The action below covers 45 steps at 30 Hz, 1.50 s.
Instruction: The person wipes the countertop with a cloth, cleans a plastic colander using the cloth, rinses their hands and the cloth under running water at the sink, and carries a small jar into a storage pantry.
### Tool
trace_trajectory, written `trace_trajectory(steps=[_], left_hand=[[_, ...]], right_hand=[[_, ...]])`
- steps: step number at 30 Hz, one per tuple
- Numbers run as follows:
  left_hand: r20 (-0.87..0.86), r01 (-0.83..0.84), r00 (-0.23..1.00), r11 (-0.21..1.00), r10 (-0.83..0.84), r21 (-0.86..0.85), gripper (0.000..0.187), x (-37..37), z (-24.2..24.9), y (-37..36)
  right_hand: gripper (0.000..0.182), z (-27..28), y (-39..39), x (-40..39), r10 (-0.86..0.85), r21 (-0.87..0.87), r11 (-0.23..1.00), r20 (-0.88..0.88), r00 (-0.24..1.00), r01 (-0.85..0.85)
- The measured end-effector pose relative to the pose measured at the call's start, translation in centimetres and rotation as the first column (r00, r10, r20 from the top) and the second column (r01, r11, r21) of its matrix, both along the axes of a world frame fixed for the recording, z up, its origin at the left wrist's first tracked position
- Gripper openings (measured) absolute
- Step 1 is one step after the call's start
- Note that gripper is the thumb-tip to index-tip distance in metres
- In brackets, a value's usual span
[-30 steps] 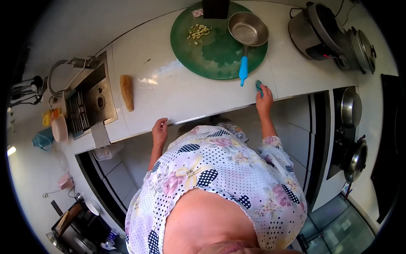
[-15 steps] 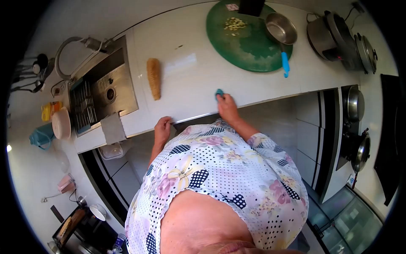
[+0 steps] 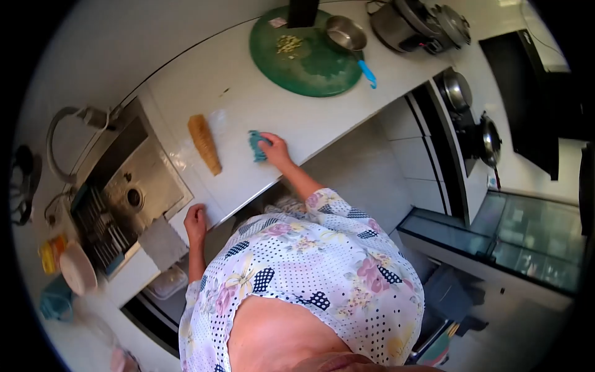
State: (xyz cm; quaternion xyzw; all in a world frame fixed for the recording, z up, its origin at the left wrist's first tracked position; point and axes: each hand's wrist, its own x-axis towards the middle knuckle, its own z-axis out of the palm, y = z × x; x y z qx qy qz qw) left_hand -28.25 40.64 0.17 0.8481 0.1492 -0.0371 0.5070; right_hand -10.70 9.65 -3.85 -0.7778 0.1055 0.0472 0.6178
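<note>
My right hand (image 3: 274,149) holds a crumpled teal cloth (image 3: 258,146) against the white counter (image 3: 238,111). Left of the cloth lies a long, tan, rough-textured item (image 3: 204,144), narrower toward the counter's front edge. My left hand (image 3: 195,222) rests at the front edge near the sink, its fingers curled; whether anything is inside them is hidden. A green round board (image 3: 310,73) further back carries small chopped pale pieces (image 3: 289,44) and a small metal pan (image 3: 346,33) with a blue handle.
A sink (image 3: 139,180) with a dish rack (image 3: 99,226) is at the left, a grey cloth (image 3: 162,242) hanging beside it. A cooker (image 3: 406,25) stands at the back right. Pots (image 3: 457,92) sit on the stove at the right.
The view has turned and shifted right. My right hand has moved left along the counter toward the tan item with the teal cloth, which now shows more spread out.
</note>
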Motion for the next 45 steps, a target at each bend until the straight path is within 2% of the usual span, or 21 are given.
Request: trace_trajectory(steps=[3,4,5,8,11,12,13,14,15,16,17,19,22,25,28,32,35,37,38,40,45], left_hand=[[0.067,0.029,0.997,1.0,-0.029,0.001,0.017,1.4,-0.2,-0.4],[0.09,0.024,0.996,1.0,-0.025,0.01,0.017,1.3,0.0,-0.6],[0.06,-0.014,0.998,1.0,0.015,-0.021,0.018,1.2,0.1,-0.8],[0.01,-0.106,0.994,0.994,0.107,-0.04,0.019,1.7,1.2,-1.0],[-0.002,-0.091,0.996,0.995,0.091,0.028,0.023,3.7,3.0,-1.3],[0.025,-0.112,0.994,0.992,0.111,0.052,0.024,4.6,3.0,-1.4],[0.05,-0.128,0.991,0.989,0.124,0.075,0.025,5.7,2.8,-1.5],[0.076,-0.139,0.988,0.986,0.132,0.096,0.027,7.0,2.8,-1.6],[0.027,-0.115,0.993,0.989,0.113,0.092,0.043,8.5,3.7,-1.9],[0.036,-0.115,0.993,0.982,0.111,0.151,0.049,10.0,4.3,-2.6],[0.047,-0.115,0.993,0.972,0.107,0.207,0.057,11.6,4.7,-3.5],[0.046,-0.11,0.994,0.956,0.101,0.273,0.069,14.6,5.6,-5.2],[0.004,-0.093,0.995,0.941,0.097,0.324,0.079,17.0,6.3,-6.7],[-0.011,-0.089,0.995,0.94,0.098,0.33,0.077,17.9,5.5,-7.6],[0.003,-0.115,0.993,0.965,0.118,0.234,0.073,17.9,4.2,-7.4],[-0.001,-0.195,0.98,0.968,0.198,0.155,0.066,16.3,4.4,-6.9],[0.016,-0.301,0.954,0.948,0.301,0.102,0.063,13.2,5.1,-6.1],[0.024,-0.382,0.924,0.922,0.381,0.058,0.062,10.7,5.0,-5.8],[0.025,-0.429,0.903,0.903,0.428,0.033,0.062,9.4,4.7,-5.6],[0.001,-0.502,0.865,0.865,0.502,0.004,0.063,7.1,4.7,-5.4],[-0.012,-0.608,0.793,0.794,0.609,0.008,0.063,3.6,4.9,-5.1]], right_hand=[[0.036,1.7,-8.9,1.8,-0.247,-0.083,0.966,-0.017,0.969,0.245],[0.037,-2.1,-13.2,3.0,-0.318,-0.091,0.941,0.086,0.944,0.325],[0.036,-0.8,-15.4,3.7,-0.345,-0.329,0.86,0.19,0.919,0.391],[0.032,0.5,-19.5,5.1,-0.255,-0.663,0.631,0.313,0.915,0.403],[0.023,-1.9,-16.7,6.9,-0.239,-0.732,0.544,0.333,0.912,0.41],[0.021,-2.3,-14.1,7.5,-0.175,-0.553,0.734,0.406,0.897,0.394],[0.024,3.0,-8.3,7.4,-0.422,-0.13,0.889,0.136,0.896,0.439],[0.025,-0.9,-6.3,7.7,-0.127,-0.439,0.834,0.44,0.889,0.335],[0.024,1.7,-2.8,7.3,0.019,-0.586,0.776,0.394,0.919,0.235],[0.019,1.8,0.1,7.3,0.017,-0.469,0.866,0.372,0.928,0.172],[0.012,0.8,1.8,7.2,0.134,-0.543,0.836,0.339,0.931,0.078],[0.024,2.9,3.6,7.0,0.321,-0.547,0.832,0.335,0.886,-0.095],[0.025,4.2,2.2,7.3,0.223,-0.352,0.929,0.288,0.931,-0.114],[0.026,5.3,-3.9,7.2,0.036,-0.403,0.905,0.393,0.919,0.137],[0.028,4.2,-11.3,7.4,-0.118,-0.562,0.761,0.37,0.922,0.323],[0.021,2.2,-12.9,9.4,-0.105,-0.796,0.532,0.277,0.955,0.289],[0.018,0.8,-7.6,12.2,-0.059,-0.542,0.813,0.286,0.956,0.213],[0.015,1.8,-2.6,14.2,-0.116,-0.355,0.923,0.109,0.987,0.148],[0.016,2.4,-0.6,14.6,0.248,-0.732,0.677,0.326,0.912,0.078],[0.017,4.3,3.6,15.4,0.409,-0.794,0.609,0.314,0.857,0.001],[0.026,3.2,9.5,15.6,0.573,-0.704,0.653,0.219,0.79,-0.278]])
